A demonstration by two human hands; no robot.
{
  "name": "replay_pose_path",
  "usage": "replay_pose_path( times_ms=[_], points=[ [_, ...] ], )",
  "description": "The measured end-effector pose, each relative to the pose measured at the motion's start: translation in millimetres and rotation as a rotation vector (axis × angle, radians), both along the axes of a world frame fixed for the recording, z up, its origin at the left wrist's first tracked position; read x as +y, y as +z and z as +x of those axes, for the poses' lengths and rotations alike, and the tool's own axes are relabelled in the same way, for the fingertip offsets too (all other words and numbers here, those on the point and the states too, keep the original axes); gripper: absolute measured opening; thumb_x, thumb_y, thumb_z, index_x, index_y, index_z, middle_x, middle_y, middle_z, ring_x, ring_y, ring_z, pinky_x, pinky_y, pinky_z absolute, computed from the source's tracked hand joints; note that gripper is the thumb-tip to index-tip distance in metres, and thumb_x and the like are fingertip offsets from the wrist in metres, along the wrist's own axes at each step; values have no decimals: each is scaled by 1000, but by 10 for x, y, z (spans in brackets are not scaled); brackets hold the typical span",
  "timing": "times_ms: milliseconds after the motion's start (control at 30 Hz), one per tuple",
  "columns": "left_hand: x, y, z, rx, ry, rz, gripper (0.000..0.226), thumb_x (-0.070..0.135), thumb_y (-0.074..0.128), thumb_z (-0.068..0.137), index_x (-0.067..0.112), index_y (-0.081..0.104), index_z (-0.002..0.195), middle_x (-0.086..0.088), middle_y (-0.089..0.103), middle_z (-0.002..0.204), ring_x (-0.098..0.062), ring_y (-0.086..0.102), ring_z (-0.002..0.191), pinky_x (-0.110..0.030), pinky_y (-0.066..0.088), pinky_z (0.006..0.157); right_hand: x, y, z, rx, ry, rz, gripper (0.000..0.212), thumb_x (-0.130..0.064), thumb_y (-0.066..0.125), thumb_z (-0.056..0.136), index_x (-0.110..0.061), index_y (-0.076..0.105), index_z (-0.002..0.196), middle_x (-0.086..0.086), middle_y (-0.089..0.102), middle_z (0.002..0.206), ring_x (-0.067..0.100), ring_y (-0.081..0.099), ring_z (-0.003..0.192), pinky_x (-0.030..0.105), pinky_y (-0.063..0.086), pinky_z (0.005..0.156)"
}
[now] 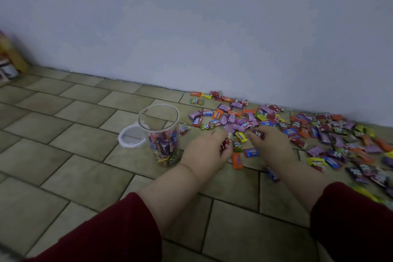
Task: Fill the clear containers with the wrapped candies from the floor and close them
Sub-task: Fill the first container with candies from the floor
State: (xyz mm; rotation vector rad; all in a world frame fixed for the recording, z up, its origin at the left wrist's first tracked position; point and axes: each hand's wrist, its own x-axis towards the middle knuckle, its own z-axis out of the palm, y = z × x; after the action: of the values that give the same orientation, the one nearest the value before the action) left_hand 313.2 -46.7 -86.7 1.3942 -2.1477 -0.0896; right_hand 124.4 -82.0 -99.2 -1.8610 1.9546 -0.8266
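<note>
One clear container (162,134) stands upright and open on the tiled floor (63,130), roughly half full of wrapped candies. One white-rimmed clear lid (130,136) lies flat on the tiles, touching the container's left side. Dozens of wrapped candies (276,125), too many and too overlapped to count exactly, are scattered along the base of the pale wall (191,27) in purple, orange, blue, red, yellow and green wrappers, thickest toward the right edge of the view.

Two bare hands reach forward from dark red sleeves (119,229) into the near edge of the pile. The left hand (206,151), just right of the container, is curled closed around a red-and-white candy (224,144); whether it holds more than that one cannot be told. The right hand (270,142) lies palm down among the candies with its fingertips pinched on a dark candy (257,133). Between the two hands lie four loose pieces: yellow, green, blue and orange.
</note>
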Motion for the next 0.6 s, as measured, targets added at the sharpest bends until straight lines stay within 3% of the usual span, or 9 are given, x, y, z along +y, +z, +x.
replay_pose_path(
  times_ms=[100, 200, 267, 333, 433, 533, 600],
  points=[
    [89, 415, 141, 73, 22, -163, 24, 40, 52, 87, 17, 57, 90, -4, 58, 75, -28, 59, 69, -30, 37, 52, -63, 221, 183, -298, -81, -2, 31, -39, 57, 93, -10, 67, 97, 8, 54, 62, 22, 46, 50, 31, 39, 51],
    [91, 815, 445, 94, 92, -204, 22, 40, 55, 91, 18, 54, 93, -3, 58, 79, -27, 56, 74, -31, 30, 56, -137, 456, 438, -611, -119, 23, 35, -36, 61, 92, -14, 63, 119, 7, 45, 67, 17, 36, 49, 25, 39, 40],
    [14, 941, 705, 66, 182, -186, 23, 42, 52, 93, 19, 50, 99, -2, 57, 83, -27, 56, 78, -32, 32, 58, -159, 573, 619, -680, -83, 14, 33, -36, 62, 91, -13, 64, 114, 6, 42, 68, 17, 35, 49, 24, 40, 40],
    [-70, 953, 943, 42, 253, -140, 28, 44, 51, 95, 18, 49, 105, -2, 59, 88, -27, 58, 81, -34, 36, 60, -140, 683, 809, -744, -24, -2, 26, -36, 63, 90, -10, 65, 93, 5, 34, 60, 17, 30, 46, 25, 41, 43],
    [-147, 841, 1136, -30, 263, -21, 40, 47, 53, 93, 17, 52, 119, -5, 62, 104, -26, 60, 94, -38, 48, 76, -127, 796, 1058, -797, 7, -7, 24, -36, 63, 90, -13, 62, 85, -1, 29, 54, 14, 29, 46, 21, 41, 39],
    [-153, 715, 1186, 56, 222, 47, 37, 47, 59, 88, 17, 57, 109, -3, 61, 97, -24, 56, 95, -35, 43, 77, -140, 859, 1240, -832, 33, -33, 22, -37, 64, 89, -18, 63, 78, -2, 33, 55, 15, 32, 46, 25, 44, 42],
    [-155, 655, 1205, 130, 206, 42, 43, 50, 65, 83, 17, 60, 110, -1, 58, 103, -20, 51, 103, -34, 43, 85, -149, 900, 1327, -873, 37, -36, 21, -35, 63, 90, -18, 63, 78, -1, 37, 61, 15, 34, 47, 23, 41, 40]
  ],
)
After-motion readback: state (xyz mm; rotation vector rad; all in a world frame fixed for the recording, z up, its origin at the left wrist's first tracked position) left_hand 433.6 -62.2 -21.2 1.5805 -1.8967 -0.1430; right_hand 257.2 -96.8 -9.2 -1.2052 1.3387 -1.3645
